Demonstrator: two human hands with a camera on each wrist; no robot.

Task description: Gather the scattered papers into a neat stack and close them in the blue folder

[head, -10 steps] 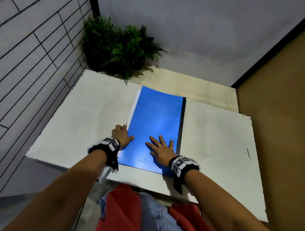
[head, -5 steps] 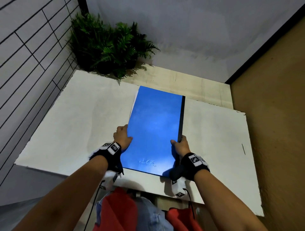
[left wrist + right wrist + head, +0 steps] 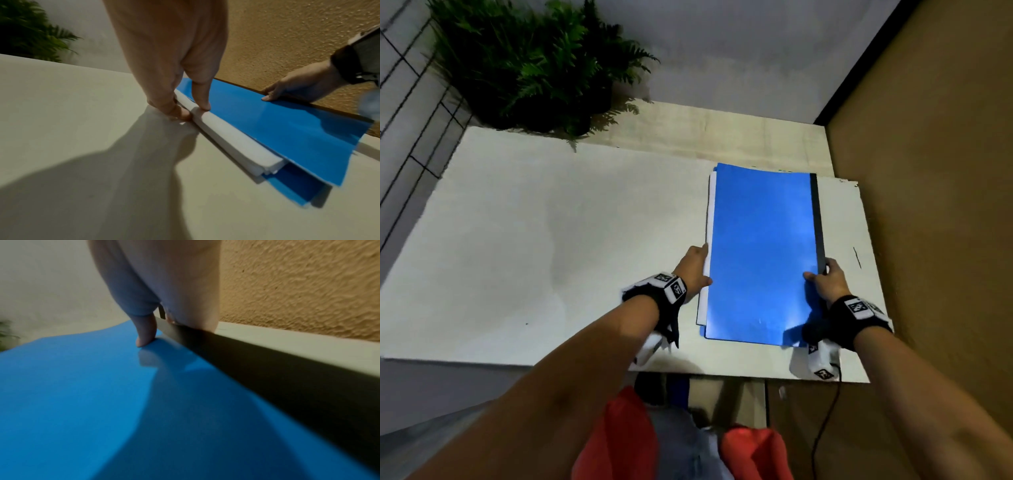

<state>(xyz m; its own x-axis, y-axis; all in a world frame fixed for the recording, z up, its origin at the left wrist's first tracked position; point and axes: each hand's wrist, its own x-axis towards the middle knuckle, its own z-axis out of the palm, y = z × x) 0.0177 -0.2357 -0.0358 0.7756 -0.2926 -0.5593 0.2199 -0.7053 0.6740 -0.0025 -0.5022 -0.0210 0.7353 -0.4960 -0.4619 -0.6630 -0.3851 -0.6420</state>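
The blue folder [image 3: 760, 253] lies closed on the white table [image 3: 551, 240], its black spine [image 3: 816, 219] on the right. A stack of white papers [image 3: 707, 274] sticks out a little along its left edge. My left hand [image 3: 697, 270] pinches that papers' edge [image 3: 226, 139], thumb on top and fingers below. My right hand [image 3: 823, 277] grips the folder at the spine, thumb [image 3: 145, 332] on the blue cover [image 3: 102, 402] and fingers round the black spine [image 3: 267, 369]. In the left wrist view the right hand [image 3: 287, 89] holds the folder's far side.
A green fern [image 3: 534, 65] stands at the table's back left corner. A brown textured wall [image 3: 928, 171] runs close along the table's right edge. A black cable [image 3: 825, 411] hangs below the table's front edge. The left half of the table is bare.
The folder has shifted toward the table's right side, both hands with it. A second ago the right hand lay flat on the cover; now it grips the spine.
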